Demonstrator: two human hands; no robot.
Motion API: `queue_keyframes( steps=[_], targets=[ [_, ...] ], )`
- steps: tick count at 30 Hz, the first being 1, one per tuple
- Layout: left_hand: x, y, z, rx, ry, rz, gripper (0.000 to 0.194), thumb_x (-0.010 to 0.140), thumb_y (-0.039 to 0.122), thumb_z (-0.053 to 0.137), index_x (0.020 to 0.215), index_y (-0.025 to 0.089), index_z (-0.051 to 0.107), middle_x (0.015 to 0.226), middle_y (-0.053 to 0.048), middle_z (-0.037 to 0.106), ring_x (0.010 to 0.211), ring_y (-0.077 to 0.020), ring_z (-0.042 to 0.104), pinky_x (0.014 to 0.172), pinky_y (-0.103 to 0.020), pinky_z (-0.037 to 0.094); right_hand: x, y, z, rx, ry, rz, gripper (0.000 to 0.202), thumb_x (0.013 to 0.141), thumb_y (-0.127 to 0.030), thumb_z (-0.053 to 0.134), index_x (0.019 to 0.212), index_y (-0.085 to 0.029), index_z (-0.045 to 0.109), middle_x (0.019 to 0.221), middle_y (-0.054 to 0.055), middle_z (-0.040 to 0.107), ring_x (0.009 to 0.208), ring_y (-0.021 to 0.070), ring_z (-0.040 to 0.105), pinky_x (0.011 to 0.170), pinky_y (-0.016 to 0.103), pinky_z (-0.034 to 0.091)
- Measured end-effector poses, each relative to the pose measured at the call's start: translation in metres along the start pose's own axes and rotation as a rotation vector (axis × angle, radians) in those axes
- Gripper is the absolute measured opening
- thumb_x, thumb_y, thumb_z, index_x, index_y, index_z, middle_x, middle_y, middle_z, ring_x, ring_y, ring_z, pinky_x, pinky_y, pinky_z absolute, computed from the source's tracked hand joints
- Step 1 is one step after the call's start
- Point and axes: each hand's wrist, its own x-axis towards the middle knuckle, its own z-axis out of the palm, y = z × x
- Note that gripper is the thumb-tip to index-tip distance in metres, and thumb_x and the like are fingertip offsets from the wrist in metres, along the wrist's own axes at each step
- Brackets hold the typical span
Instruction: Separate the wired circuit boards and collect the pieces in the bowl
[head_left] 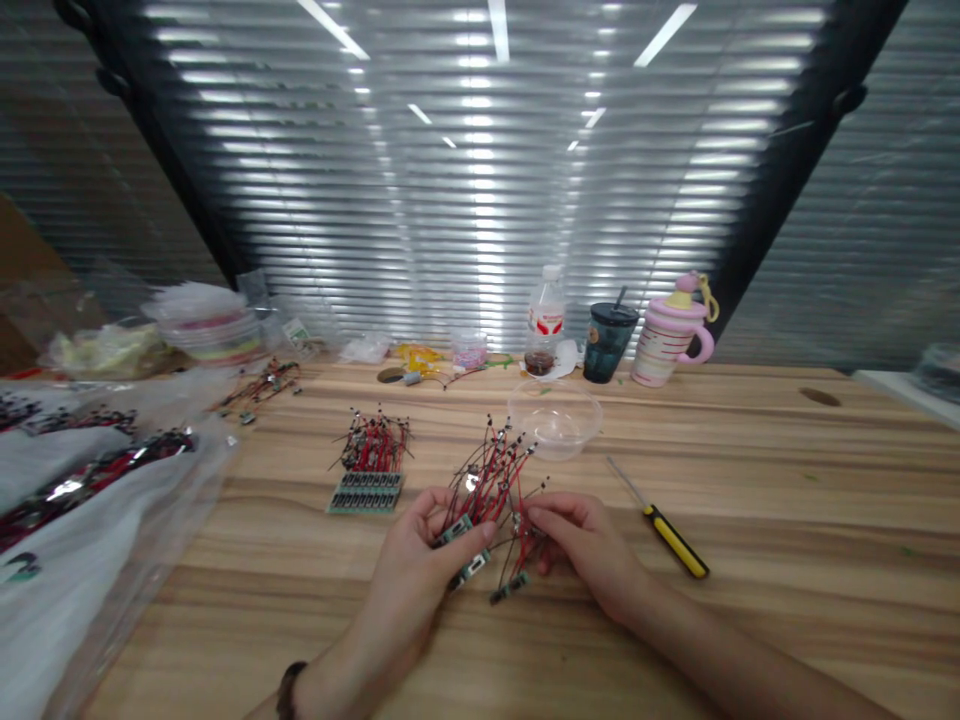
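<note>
My left hand (pixel 439 555) is closed around a green circuit board panel (pixel 471 570) with black components, partly covered by my thumb. Red and black wires (pixel 491 475) with small dark ends fan up from it. Close beside it, my right hand (pixel 581 535) pinches some red and black wires (pixel 521 525). A small separate board piece (pixel 510 588) hangs below these wires. To the left of my hands, another wired circuit board panel (pixel 365 493) lies flat on the table, its wires pointing away from me.
A screwdriver (pixel 675 540) lies to the right, near a clear plastic bowl (pixel 559 420). A bottle (pixel 545 325), dark tumbler (pixel 609 340) and pink mug (pixel 664 335) stand at the back. Plastic bags (pixel 127 560) holding wired parts cover the left side. Loose wired pieces (pixel 262 385) lie behind them.
</note>
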Motion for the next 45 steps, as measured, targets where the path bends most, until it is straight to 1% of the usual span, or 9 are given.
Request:
queue_keyframes(
  steps=[5,9,14,19,25,32,37,41,45],
  targets=[
    [0.005,0.001,-0.009,0.097,0.061,0.046,0.031,0.068,0.023,0.072,0.086,0.016,0.047,0.089,-0.003,0.070,0.080,-0.0109,0.063,0.076,-0.020,0.046,0.000,-0.001,-0.002,0.052,-0.037,0.014,0.031,0.069,-0.035,0.066,0.089,-0.012,0.068,0.077,0.008,0.069,0.058,0.0120,0.061,0.047,0.020,0.044],
    [0.006,0.006,-0.012,0.218,0.093,0.135,0.032,0.066,0.023,0.073,0.080,0.018,0.045,0.082,0.001,0.069,0.075,-0.0097,0.062,0.072,-0.018,0.046,0.000,-0.005,-0.001,0.019,-0.019,0.008,0.035,0.063,-0.030,0.073,0.091,-0.011,0.066,0.082,0.008,0.069,0.058,0.0101,0.058,0.050,0.020,0.044],
    [0.004,0.012,-0.008,0.375,0.095,0.220,0.033,0.063,0.022,0.073,0.075,0.019,0.043,0.074,0.003,0.068,0.070,-0.0104,0.062,0.066,-0.018,0.045,-0.002,-0.003,0.002,-0.067,0.014,-0.038,0.033,0.058,-0.027,0.077,0.082,-0.012,0.060,0.064,-0.001,0.060,0.051,0.0072,0.051,0.048,0.019,0.041],
    [0.001,0.008,-0.004,0.386,0.034,0.181,0.031,0.064,0.023,0.071,0.077,0.018,0.043,0.076,0.000,0.069,0.071,-0.0119,0.062,0.066,-0.019,0.045,-0.002,0.008,0.001,-0.233,0.068,-0.132,0.030,0.057,-0.019,0.075,0.072,-0.015,0.050,0.061,-0.004,0.052,0.054,0.0068,0.047,0.050,0.019,0.039],
    [0.003,0.008,-0.004,0.421,0.075,0.167,0.029,0.063,0.020,0.070,0.074,0.018,0.043,0.072,0.001,0.068,0.069,-0.0117,0.062,0.065,-0.019,0.044,-0.001,0.006,0.000,-0.112,-0.010,-0.062,0.031,0.062,-0.024,0.070,0.086,-0.011,0.057,0.064,-0.002,0.055,0.053,0.0084,0.052,0.049,0.022,0.044],
    [0.006,0.005,-0.009,0.441,0.096,0.178,0.027,0.063,0.019,0.068,0.075,0.018,0.044,0.074,0.000,0.068,0.072,-0.0133,0.062,0.067,-0.020,0.044,-0.006,0.006,0.005,-0.158,-0.021,-0.095,0.026,0.065,-0.019,0.060,0.090,-0.013,0.053,0.067,-0.002,0.054,0.052,0.0090,0.051,0.046,0.022,0.044],
    [0.006,0.004,-0.008,0.430,0.099,0.190,0.027,0.062,0.018,0.069,0.075,0.017,0.045,0.073,0.001,0.067,0.070,-0.0125,0.062,0.065,-0.019,0.044,-0.008,0.010,0.005,-0.335,0.021,-0.195,0.016,0.069,-0.017,0.057,0.074,-0.019,0.042,0.064,-0.003,0.052,0.053,0.0094,0.051,0.045,0.019,0.040],
    [0.003,0.005,-0.006,0.412,0.059,0.180,0.027,0.063,0.019,0.069,0.075,0.017,0.045,0.073,0.001,0.067,0.070,-0.0120,0.061,0.065,-0.019,0.043,-0.005,0.012,0.003,-0.441,0.046,-0.207,0.013,0.068,-0.016,0.059,0.064,-0.017,0.046,0.057,-0.002,0.050,0.049,0.0089,0.045,0.043,0.019,0.034],
    [0.000,0.005,-0.003,0.386,0.007,0.138,0.028,0.064,0.021,0.069,0.074,0.018,0.043,0.073,0.001,0.067,0.069,-0.0122,0.061,0.063,-0.019,0.043,-0.002,0.013,0.002,-0.412,0.062,-0.224,0.008,0.069,-0.019,0.060,0.066,-0.016,0.054,0.058,0.000,0.053,0.051,0.0107,0.048,0.047,0.022,0.039]
  ],
)
